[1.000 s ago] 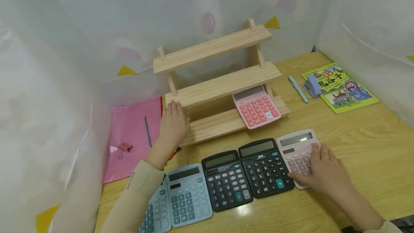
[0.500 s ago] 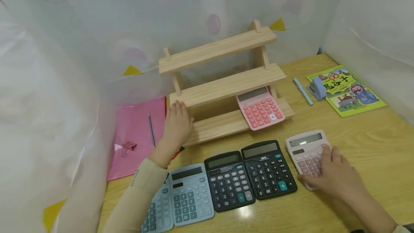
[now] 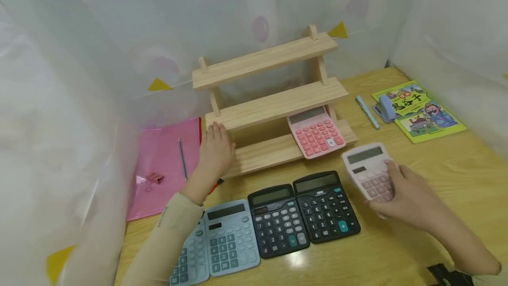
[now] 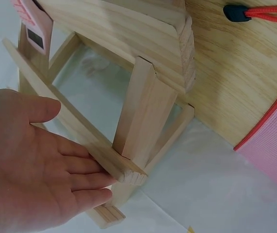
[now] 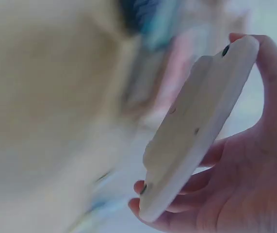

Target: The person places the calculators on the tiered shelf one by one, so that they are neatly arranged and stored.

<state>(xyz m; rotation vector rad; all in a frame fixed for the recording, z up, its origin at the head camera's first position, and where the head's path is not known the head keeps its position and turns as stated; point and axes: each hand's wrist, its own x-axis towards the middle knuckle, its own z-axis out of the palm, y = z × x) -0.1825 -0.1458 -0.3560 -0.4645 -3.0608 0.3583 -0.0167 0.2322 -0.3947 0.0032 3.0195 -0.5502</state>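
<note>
My right hand grips a pale pink calculator by its lower and right edges, lifted off the table; the right wrist view shows its underside. With straight fingers, my left hand touches the left end of the middle board of a three-tier wooden shelf. In the left wrist view that palm faces the boards. A brighter pink calculator leans on the bottom board at its right end. Two black calculators and two blue-grey ones lie in a row in front.
Left of the shelf lies a pink folder with a pencil and a binder clip on it. To the right are a light blue pen, a blue stapler and a green comic-style book.
My right hand has slid the pale pink calculator away from the black one, then raised it off the table toward the shelf. The left hand stays at the shelf's left end.
</note>
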